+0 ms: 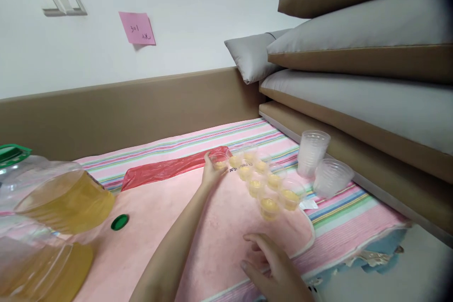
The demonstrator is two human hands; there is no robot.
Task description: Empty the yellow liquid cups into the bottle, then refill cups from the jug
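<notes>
My left hand (211, 173) reaches to the far edge of the pink towel (166, 217), its fingers wrapped round a clear plastic cup (221, 164) with a little yellow liquid in it. Beside that cup, to the right, several similar cups stand close together in rows, among them a near cup (269, 207) and a right-hand cup (290, 198), each with yellow liquid at the bottom. My right hand (271, 262) hovers over the front of the towel, fingers apart and curled slightly, holding nothing.
At left lie two large clear jugs of yellow liquid, an upper jug (71, 198) and a lower jug (53, 269). A green cap (119, 222) rests near them. Red plastic (173, 166) lies behind. Two cup stacks, one upright (313, 153), one tilted (331, 178), sit by piled cushions (361, 89).
</notes>
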